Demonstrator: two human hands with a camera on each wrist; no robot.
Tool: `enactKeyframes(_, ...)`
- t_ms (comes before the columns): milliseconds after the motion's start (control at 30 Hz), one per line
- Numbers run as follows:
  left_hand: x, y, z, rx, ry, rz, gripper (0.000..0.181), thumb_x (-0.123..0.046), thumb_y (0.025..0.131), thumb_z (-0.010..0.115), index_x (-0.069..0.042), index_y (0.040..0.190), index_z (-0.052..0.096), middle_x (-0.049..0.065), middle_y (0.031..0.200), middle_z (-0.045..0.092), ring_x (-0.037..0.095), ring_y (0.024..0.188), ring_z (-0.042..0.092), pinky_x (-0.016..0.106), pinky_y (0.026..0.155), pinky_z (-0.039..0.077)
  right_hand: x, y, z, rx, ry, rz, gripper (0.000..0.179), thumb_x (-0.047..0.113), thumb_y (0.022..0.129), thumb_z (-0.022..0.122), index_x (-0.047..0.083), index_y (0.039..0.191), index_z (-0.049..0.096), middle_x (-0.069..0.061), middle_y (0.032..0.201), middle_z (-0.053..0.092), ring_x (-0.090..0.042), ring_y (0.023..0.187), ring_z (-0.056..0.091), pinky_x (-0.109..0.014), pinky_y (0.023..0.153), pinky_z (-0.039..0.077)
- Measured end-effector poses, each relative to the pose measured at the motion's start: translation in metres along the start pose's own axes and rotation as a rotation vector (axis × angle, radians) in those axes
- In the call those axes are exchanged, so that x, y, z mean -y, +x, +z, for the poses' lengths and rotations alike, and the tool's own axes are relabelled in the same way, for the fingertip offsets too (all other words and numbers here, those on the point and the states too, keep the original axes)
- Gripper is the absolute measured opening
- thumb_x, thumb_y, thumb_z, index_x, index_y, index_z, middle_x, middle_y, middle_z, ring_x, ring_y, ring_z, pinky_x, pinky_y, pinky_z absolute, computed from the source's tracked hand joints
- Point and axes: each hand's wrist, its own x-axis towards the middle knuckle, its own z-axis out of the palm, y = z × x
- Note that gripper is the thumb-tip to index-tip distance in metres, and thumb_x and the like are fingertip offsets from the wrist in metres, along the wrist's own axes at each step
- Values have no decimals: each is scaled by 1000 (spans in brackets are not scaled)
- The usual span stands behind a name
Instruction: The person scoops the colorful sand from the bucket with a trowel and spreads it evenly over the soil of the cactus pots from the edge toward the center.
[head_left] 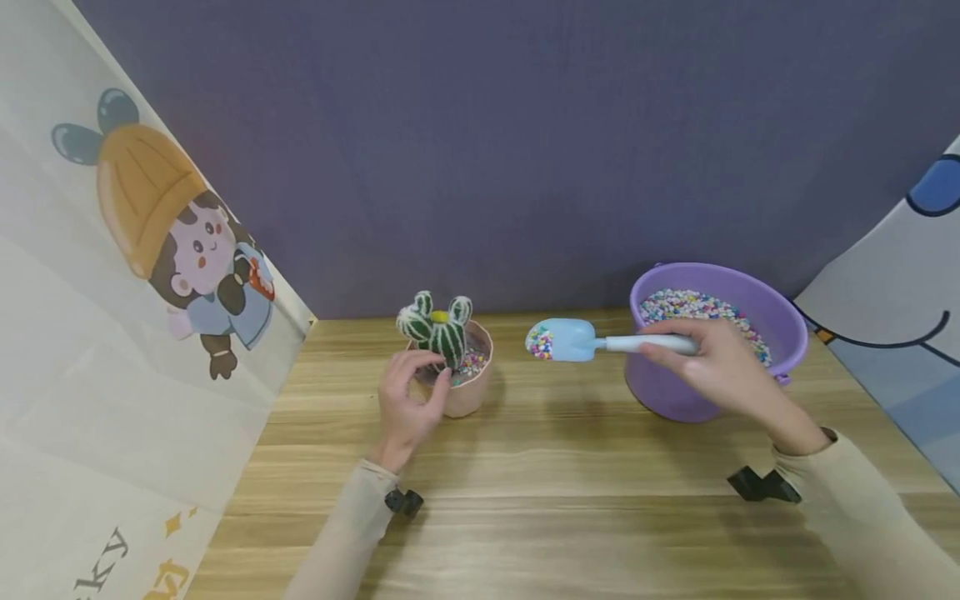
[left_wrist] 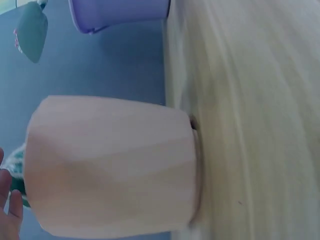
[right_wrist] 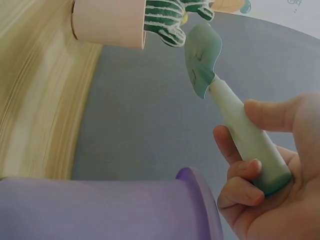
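My left hand (head_left: pixel 407 410) pinches the base of a knitted green-and-white cactus (head_left: pixel 447 342) between thumb and fingers. The cactus stands in a pale pink pot (head_left: pixel 465 400), where some small colourful beads (head_left: pixel 472 364) lie beside it. In my right hand (head_left: pixel 723 367) is the white handle of a light blue trowel (head_left: pixel 574 339), held level above the table between pot and bucket. Multicoloured beads (head_left: pixel 541 342) sit at the tip of its blade. The right wrist view shows fingers and thumb wrapped around the trowel's handle (right_wrist: pixel 245 130).
Below and behind my right hand stands a purple bucket (head_left: pixel 675 392) holding many colourful beads (head_left: pixel 686 306). The wooden table (head_left: pixel 540 500) ends at a dark blue-grey back panel (head_left: pixel 487 150). Panels with cartoon prints stand at the left (head_left: pixel 90 333) and right (head_left: pixel 892 275).
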Motion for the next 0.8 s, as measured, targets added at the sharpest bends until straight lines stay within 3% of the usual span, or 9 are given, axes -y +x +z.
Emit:
enactKeyframes(200, 11, -4, -6, -52, 12, -29, 15, -3, 82, 77, -1, 97, 76, 17, 95, 77, 36, 84, 65, 34, 76, 55, 4, 3, 9, 12, -9, 0, 20, 22, 97, 78, 10, 112, 82, -2, 83, 75, -6, 55, 43, -28, 53, 39)
enactKeyframes(400, 19, -5, -12, -68, 47, -121, 15, -4, 85, 77, 0, 99, 76, 18, 96, 76, 35, 88, 64, 27, 89, 49, 7, 5, 18, 3, 1, -23, 18, 20, 96, 79, 9, 110, 82, -2, 83, 76, -6, 55, 44, -28, 53, 39)
enactKeyframes(600, 26, -7, -16, -47, 81, -176, 23, -9, 86, 76, 4, 106, 73, 20, 103, 74, 37, 96, 64, 35, 87, 49, 10, 8, 25, 28, 9, 5, 22, 23, 97, 78, 8, 113, 81, -2, 85, 76, -8, 57, 45, -27, 55, 39)
enactKeyframes(800, 32, -10, -17, 6, 102, -263, 50, -16, 87, 78, 7, 129, 64, 25, 125, 69, 45, 115, 62, 52, 95, 51, 12, 12, 29, 30, 12, 3, 23, 24, 97, 78, 8, 113, 82, -3, 88, 77, -7, 57, 45, -27, 55, 39)
